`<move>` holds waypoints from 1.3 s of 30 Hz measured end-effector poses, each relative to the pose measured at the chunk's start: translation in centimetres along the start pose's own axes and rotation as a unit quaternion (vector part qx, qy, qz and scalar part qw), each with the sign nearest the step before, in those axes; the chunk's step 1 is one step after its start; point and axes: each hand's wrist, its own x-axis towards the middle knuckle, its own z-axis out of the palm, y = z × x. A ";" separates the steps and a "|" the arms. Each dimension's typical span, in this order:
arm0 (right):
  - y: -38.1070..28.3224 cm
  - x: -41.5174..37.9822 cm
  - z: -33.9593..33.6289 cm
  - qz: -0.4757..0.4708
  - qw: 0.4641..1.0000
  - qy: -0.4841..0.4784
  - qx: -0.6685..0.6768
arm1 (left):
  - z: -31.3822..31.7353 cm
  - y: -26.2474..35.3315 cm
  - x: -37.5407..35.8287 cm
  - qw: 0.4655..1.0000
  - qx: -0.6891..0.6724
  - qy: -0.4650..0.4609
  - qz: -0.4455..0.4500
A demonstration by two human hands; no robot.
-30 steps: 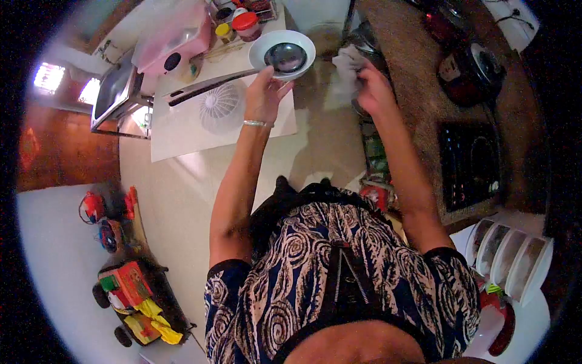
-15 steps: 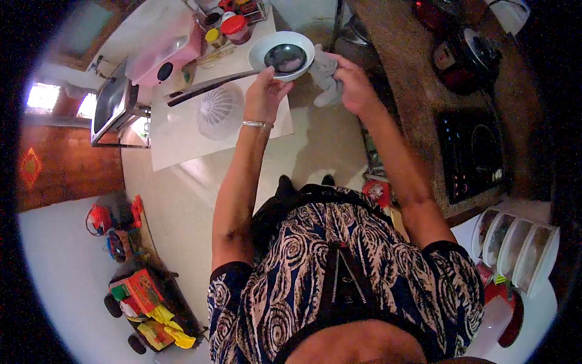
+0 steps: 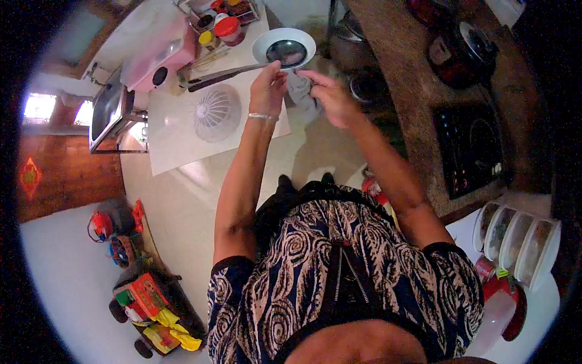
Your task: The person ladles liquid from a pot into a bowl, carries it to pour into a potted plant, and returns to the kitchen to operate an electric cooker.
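Observation:
A white bowl [image 3: 260,43] is held up in front of me, with the dark round head of a ladle [image 3: 287,53] inside it. The ladle's long dark handle [image 3: 221,77] sticks out to the left over the rim. My left hand [image 3: 267,91] is closed at the bowl's near edge, its thumb lying where the handle crosses the rim. My right hand [image 3: 333,100] pinches a crumpled grey cloth [image 3: 301,94], which hangs right at the near rim beside my left fingers.
A white table [image 3: 176,130] ahead carries an upturned white mesh basket [image 3: 216,112], a pink box [image 3: 160,57] and a red-lidded jar [image 3: 228,30]. On the right counter are a cooktop [image 3: 470,151] and a dark pot [image 3: 454,57]. Stacked clear bins [image 3: 515,242] stand lower right.
My right hand has brought the cloth left and slightly down, to the near rim. The bowl and ladle have shifted slightly up, and my left hand has moved slightly right.

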 end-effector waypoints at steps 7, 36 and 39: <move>3.9 0.8 -3.8 0.069 0.996 -0.022 0.044 | -2.0 -0.1 1.2 0.999 -0.034 0.025 -0.006; -17.1 -2.3 -21.4 0.003 0.946 0.229 0.230 | 25.2 -11.7 10.0 0.991 0.015 -0.071 -0.111; -16.5 -1.5 -23.8 -0.002 0.943 0.204 0.262 | 26.3 -13.5 13.6 0.987 0.003 -0.056 -0.149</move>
